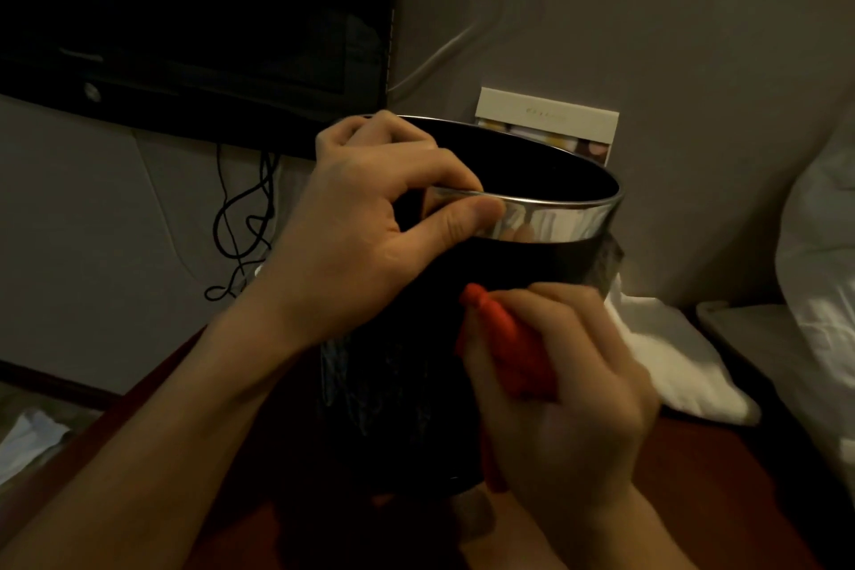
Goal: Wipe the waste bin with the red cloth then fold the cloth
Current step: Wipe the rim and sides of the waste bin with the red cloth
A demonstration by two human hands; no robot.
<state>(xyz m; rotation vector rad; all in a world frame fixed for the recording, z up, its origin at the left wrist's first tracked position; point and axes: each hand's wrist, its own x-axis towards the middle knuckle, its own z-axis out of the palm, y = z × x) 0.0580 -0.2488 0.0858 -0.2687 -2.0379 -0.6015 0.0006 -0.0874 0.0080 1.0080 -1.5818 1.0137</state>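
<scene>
The left hand (370, 218) pinches the shiny metal rim of the black round waste bin (402, 384) standing on the dark red surface (721, 491), seemingly light and slippery, while the right hand (564, 389) presses the soft bunched red cloth (509, 338) against its side.

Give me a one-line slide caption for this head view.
Left hand grips the black waste bin by its shiny rim while the right hand presses the bunched red cloth against its side.

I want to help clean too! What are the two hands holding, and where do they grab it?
The left hand grips the waste bin by its shiny metal rim. The right hand holds the bunched red cloth against the bin's dark side.
</scene>
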